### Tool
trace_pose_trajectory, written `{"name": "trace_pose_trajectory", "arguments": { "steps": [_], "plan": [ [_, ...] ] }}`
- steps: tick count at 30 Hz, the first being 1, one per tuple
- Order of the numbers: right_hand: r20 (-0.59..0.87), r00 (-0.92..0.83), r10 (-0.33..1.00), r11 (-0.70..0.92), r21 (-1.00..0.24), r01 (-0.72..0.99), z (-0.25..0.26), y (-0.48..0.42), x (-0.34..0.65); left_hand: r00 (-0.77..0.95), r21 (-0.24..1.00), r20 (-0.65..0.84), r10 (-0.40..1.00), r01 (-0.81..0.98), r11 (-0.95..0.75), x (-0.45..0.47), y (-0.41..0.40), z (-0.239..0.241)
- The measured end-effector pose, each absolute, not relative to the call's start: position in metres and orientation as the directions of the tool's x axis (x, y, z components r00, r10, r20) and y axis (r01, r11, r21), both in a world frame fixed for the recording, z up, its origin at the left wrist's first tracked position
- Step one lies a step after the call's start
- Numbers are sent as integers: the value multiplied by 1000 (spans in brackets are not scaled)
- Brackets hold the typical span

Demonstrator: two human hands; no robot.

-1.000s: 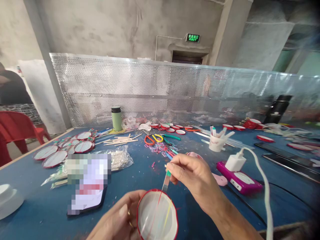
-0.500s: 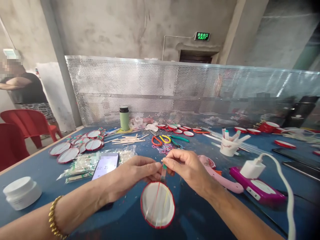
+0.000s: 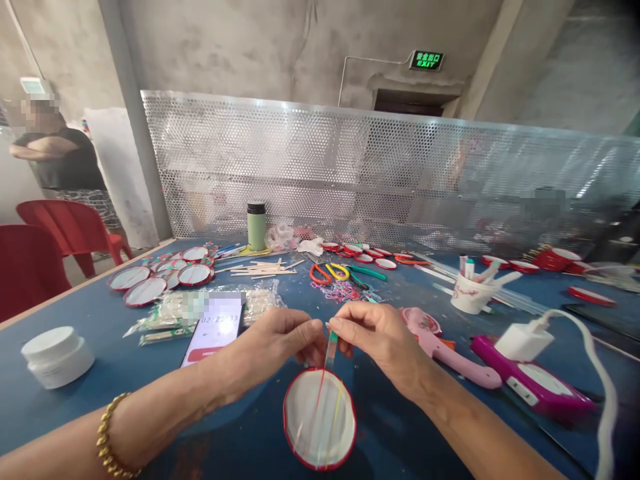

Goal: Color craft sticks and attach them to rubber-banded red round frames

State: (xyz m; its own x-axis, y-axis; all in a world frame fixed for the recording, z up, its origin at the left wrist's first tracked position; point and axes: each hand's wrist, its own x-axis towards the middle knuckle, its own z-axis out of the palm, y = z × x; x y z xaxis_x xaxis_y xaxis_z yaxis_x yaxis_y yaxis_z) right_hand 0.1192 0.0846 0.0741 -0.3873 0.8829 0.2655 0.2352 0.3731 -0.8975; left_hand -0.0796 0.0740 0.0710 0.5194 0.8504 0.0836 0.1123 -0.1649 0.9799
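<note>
A round white lid with a red rim [image 3: 320, 420] lies flat on the blue table [image 3: 100, 313] in front of me, with a red and a yellow elastic band stretched across it. My left hand [image 3: 280, 347] and my right hand [image 3: 373, 337] meet just above its far edge. Both pinch a thin stick with a green tip [image 3: 331, 347] that stands over the lid's rim. A gold bead bracelet [image 3: 107, 447] circles my left wrist.
A phone [image 3: 213, 330] and bags of sticks [image 3: 170, 313] lie left of my hands, a white jar [image 3: 57, 357] further left. Finished lids [image 3: 150, 287], scissors [image 3: 330, 272], loose bands [image 3: 340, 291], a cup [image 3: 470, 293], a pink handle [image 3: 450, 357] and a charger [image 3: 525, 340] surround them. A person [image 3: 60, 160] stands by red chairs.
A second ago my left hand held the lid up from below. The lid now lies on the table and my left hand has joined the right in pinching the stick.
</note>
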Motion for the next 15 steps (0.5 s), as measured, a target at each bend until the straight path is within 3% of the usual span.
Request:
{"name": "trace_pose_trajectory", "arguments": {
  "steps": [10,15],
  "plan": [
    [251,-423,871,399,-863,309,67,83,113,495,985,-47,867,166,-41,-75,66,68],
    [276,-430,859,397,-890,223,68,83,116,444,980,-24,896,187,-67,-75,69,70]
  ]
}}
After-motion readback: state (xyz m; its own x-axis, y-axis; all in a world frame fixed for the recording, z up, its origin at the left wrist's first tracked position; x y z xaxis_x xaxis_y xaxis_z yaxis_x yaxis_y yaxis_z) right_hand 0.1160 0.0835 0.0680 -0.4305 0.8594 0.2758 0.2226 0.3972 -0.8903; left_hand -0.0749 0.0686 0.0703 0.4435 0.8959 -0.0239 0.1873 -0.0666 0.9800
